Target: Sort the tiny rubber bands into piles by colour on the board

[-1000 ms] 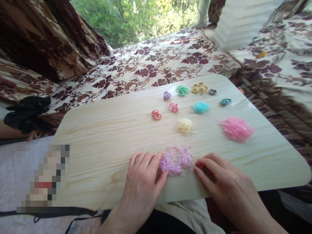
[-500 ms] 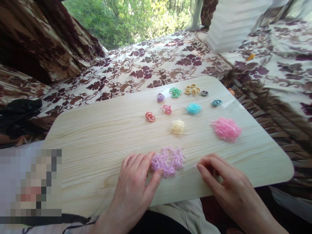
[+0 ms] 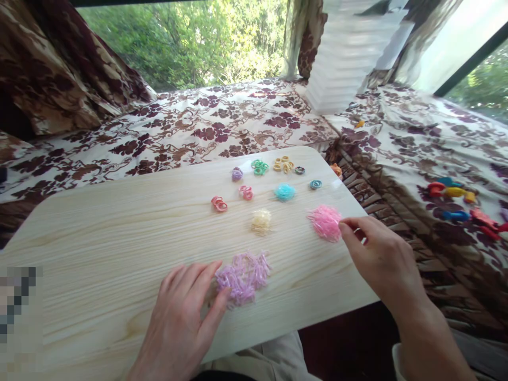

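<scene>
Right grip [image 3: 383, 256], pinched at the right edge of the pink pile [image 3: 326, 223]; whether it grasps anything cannot be told. Left grip [image 3: 184, 307], loosely parted, beside the lilac pile [image 3: 238, 288] on the desk [image 3: 119, 233]. Beyond: the cream pile [image 3: 261, 220].

Daylight enters through the far window [image 3: 182, 45] and the right window [image 3: 486, 87]; the left curtain [image 3: 59, 69] lies in shade. Pale glare marks the table [image 3: 119, 227] at its far right corner. Fine detail is soft, edges appear stretched, and pixelation masks the near left.
</scene>
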The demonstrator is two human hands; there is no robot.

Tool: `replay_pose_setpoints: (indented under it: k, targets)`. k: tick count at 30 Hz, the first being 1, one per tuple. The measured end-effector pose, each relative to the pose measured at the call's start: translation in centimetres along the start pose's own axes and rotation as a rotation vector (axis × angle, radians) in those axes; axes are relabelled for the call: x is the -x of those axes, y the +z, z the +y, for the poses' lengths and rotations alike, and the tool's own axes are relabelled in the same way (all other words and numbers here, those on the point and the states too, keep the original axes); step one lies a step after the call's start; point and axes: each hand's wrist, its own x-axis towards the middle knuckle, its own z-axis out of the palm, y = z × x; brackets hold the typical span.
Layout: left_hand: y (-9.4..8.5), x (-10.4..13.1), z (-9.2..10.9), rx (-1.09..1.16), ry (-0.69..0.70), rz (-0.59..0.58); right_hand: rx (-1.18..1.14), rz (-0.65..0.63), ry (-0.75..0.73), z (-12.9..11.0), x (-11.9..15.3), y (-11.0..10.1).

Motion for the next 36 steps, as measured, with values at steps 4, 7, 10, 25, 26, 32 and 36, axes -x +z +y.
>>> replay_pose_setpoints:
  k: [4,7,10,25,26,32,36]
  targets:
    - [0.1,0.1,-0.3,0.012,0.018,0.009,-0.029,0.034,0.042,0.7,0.2,-0.9]
    - [-0.2,-0.1,-0.1,0.02,0.015,0.012,-0.07,0.059,0.074,0.6,1.1,-1.9]
    - [-0.6,-0.3,0.6,0.045,-0.006,0.022,-0.151,-0.012,0.018,-0.7,2.9,-2.0]
    - [-1.2,0.2,1.5,0.146,0.044,0.01,-0.372,-0.341,-0.508,-9.6,6.4,1.9]
    - [-1.2,0.2,1.5,0.141,0.043,0.002,-0.347,-0.325,-0.507,-9.5,6.3,2.0]
    - [-1.0,0.1,1.0,0.114,0.004,0.03,-0.309,-0.258,-0.474,-9.3,6.1,1.8]
    - [-1.0,0.1,0.7,0.091,0.026,0.03,-0.387,-0.335,-0.537,-10.4,6.2,1.8]
